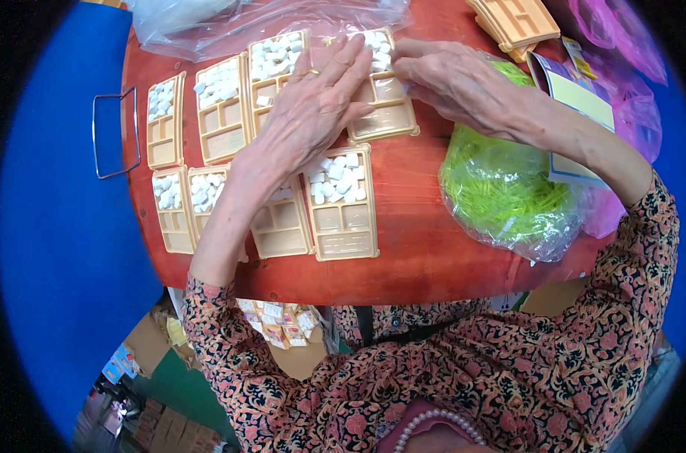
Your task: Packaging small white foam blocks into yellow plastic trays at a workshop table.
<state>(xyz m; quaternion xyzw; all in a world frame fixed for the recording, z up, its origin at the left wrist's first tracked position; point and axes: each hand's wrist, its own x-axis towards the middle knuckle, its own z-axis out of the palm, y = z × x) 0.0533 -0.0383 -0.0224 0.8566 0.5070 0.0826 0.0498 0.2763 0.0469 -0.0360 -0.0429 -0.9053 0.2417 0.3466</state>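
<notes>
Two rows of shallow beige compartment trays lie in front of me, small white chunky pieces filling the far section of each. My left hand is stretched flat over the back row, its fingertips at the white pieces of the rightmost back tray. It holds nothing that I can see. At that tray's right edge is my right hand, its fingers bent and drawn together. Whatever lies between those fingertips is hidden. One loose white piece sits in a smaller compartment of the neighbouring tray.
A clear bag of bright green shreds stands right of the trays. Behind it are stacked beige trays, a printed card and pink plastic bags. Clear plastic sheeting covers the red table's far edge. A metal handle juts out left.
</notes>
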